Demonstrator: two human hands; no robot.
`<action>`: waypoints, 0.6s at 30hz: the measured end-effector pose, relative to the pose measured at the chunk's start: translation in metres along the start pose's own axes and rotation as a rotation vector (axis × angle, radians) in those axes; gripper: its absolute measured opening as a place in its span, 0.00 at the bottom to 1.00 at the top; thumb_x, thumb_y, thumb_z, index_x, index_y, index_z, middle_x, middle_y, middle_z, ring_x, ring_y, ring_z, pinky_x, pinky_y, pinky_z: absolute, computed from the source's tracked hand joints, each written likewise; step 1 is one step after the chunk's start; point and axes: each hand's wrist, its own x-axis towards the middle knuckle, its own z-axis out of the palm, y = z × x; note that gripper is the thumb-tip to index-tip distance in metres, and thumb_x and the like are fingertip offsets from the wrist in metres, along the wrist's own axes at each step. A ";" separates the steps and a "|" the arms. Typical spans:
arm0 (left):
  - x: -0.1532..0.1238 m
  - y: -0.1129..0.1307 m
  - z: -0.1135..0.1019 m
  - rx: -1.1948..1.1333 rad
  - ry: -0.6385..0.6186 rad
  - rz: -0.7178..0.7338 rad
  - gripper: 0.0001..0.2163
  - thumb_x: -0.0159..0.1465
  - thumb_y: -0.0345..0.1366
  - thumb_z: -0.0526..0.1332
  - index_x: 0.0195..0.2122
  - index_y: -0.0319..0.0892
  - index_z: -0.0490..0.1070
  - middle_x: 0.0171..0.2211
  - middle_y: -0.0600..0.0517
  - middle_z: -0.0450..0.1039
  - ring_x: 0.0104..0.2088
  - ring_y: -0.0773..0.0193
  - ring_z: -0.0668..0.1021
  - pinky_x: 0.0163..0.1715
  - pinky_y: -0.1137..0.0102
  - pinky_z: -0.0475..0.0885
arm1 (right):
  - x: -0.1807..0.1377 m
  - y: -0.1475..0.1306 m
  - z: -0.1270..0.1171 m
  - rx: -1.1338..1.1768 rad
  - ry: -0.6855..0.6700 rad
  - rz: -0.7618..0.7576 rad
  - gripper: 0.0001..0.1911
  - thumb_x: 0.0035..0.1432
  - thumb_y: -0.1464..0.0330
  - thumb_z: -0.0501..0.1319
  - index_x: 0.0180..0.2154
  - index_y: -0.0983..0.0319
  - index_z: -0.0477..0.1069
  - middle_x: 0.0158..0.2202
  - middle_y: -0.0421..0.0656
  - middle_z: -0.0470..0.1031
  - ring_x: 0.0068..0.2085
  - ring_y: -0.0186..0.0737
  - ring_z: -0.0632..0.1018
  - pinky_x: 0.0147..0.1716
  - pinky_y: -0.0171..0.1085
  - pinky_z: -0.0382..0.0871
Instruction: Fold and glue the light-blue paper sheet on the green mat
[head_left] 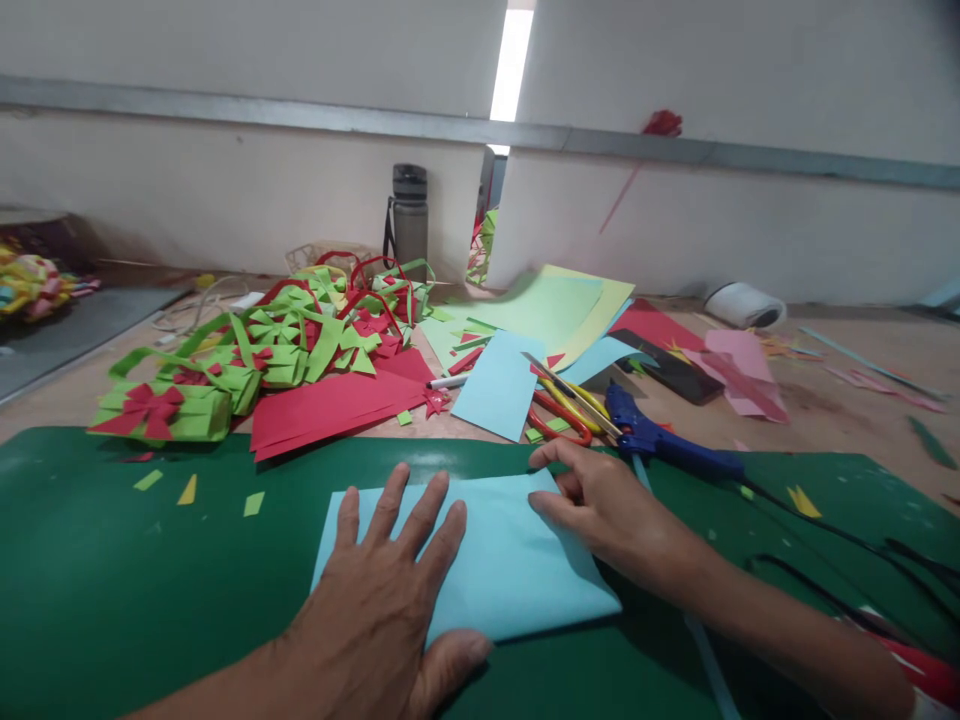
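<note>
A folded light blue paper sheet (pixel 510 560) lies on the dark green cutting mat (pixel 112 580). My left hand (pixel 382 600) lies flat on the paper's left half, fingers spread and open, pressing it down. My right hand (pixel 600 510) rests at the paper's upper right corner, with thumb and fingers pinched along the folded edge. A blue glue gun (pixel 660 440) lies just behind my right hand, its cord trailing right across the mat.
Behind the mat lie red sheets (pixel 330 405), green and red paper bows (pixel 247 360), another blue sheet (pixel 499 385), scissors (pixel 566 410), a marker (pixel 448 381), a phone (pixel 675 370), pink paper (pixel 739 365) and a grey bottle (pixel 409 215) by the wall. Paper scraps dot the mat.
</note>
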 end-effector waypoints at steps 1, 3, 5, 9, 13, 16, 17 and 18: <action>0.000 0.000 0.000 -0.004 0.000 0.004 0.34 0.63 0.59 0.47 0.66 0.46 0.48 0.67 0.46 0.38 0.64 0.34 0.42 0.53 0.32 0.44 | 0.000 0.000 0.000 0.007 -0.003 0.003 0.12 0.52 0.68 0.56 0.40 0.62 0.66 0.17 0.32 0.59 0.19 0.32 0.61 0.19 0.32 0.50; 0.001 -0.001 0.001 -0.008 0.010 0.012 0.34 0.63 0.60 0.46 0.65 0.46 0.49 0.66 0.45 0.39 0.64 0.33 0.43 0.53 0.31 0.44 | 0.000 0.000 -0.001 0.014 0.000 0.005 0.12 0.52 0.68 0.56 0.41 0.63 0.65 0.16 0.31 0.59 0.19 0.32 0.61 0.19 0.32 0.50; 0.001 -0.003 0.002 -0.015 0.011 0.029 0.35 0.63 0.60 0.46 0.66 0.45 0.48 0.66 0.44 0.38 0.64 0.32 0.42 0.52 0.30 0.44 | 0.000 0.000 -0.001 0.022 0.005 0.003 0.13 0.52 0.68 0.56 0.41 0.63 0.65 0.16 0.31 0.58 0.19 0.32 0.60 0.19 0.32 0.50; 0.002 -0.005 0.003 -0.021 -0.013 0.036 0.35 0.63 0.60 0.45 0.66 0.46 0.45 0.67 0.45 0.36 0.64 0.33 0.40 0.52 0.30 0.43 | -0.001 0.000 -0.002 0.052 0.000 0.003 0.13 0.53 0.67 0.55 0.42 0.63 0.65 0.16 0.31 0.59 0.19 0.32 0.60 0.18 0.31 0.50; 0.003 -0.006 0.003 -0.015 -0.055 0.035 0.36 0.63 0.62 0.42 0.67 0.46 0.42 0.67 0.46 0.32 0.63 0.33 0.37 0.52 0.30 0.41 | 0.000 0.001 -0.001 0.077 0.009 0.018 0.12 0.54 0.65 0.56 0.40 0.62 0.65 0.16 0.31 0.59 0.19 0.32 0.59 0.18 0.31 0.50; 0.004 -0.008 0.004 -0.010 -0.070 0.035 0.37 0.62 0.63 0.40 0.67 0.46 0.40 0.66 0.46 0.30 0.63 0.32 0.36 0.51 0.29 0.40 | 0.001 0.002 0.000 0.068 0.013 0.035 0.11 0.54 0.65 0.56 0.39 0.62 0.65 0.15 0.31 0.59 0.19 0.32 0.59 0.18 0.31 0.50; 0.004 -0.008 0.004 -0.008 -0.069 0.034 0.37 0.62 0.63 0.40 0.67 0.46 0.40 0.66 0.46 0.30 0.63 0.33 0.36 0.51 0.30 0.40 | 0.001 0.002 0.000 0.064 0.016 0.034 0.11 0.54 0.65 0.56 0.39 0.62 0.65 0.16 0.31 0.59 0.19 0.32 0.60 0.18 0.31 0.51; 0.004 -0.008 0.004 -0.006 -0.067 0.033 0.37 0.62 0.62 0.40 0.67 0.46 0.40 0.66 0.46 0.29 0.63 0.33 0.35 0.51 0.30 0.40 | 0.001 0.002 0.001 0.061 0.022 0.030 0.11 0.54 0.65 0.56 0.39 0.62 0.64 0.16 0.31 0.60 0.19 0.32 0.60 0.19 0.31 0.51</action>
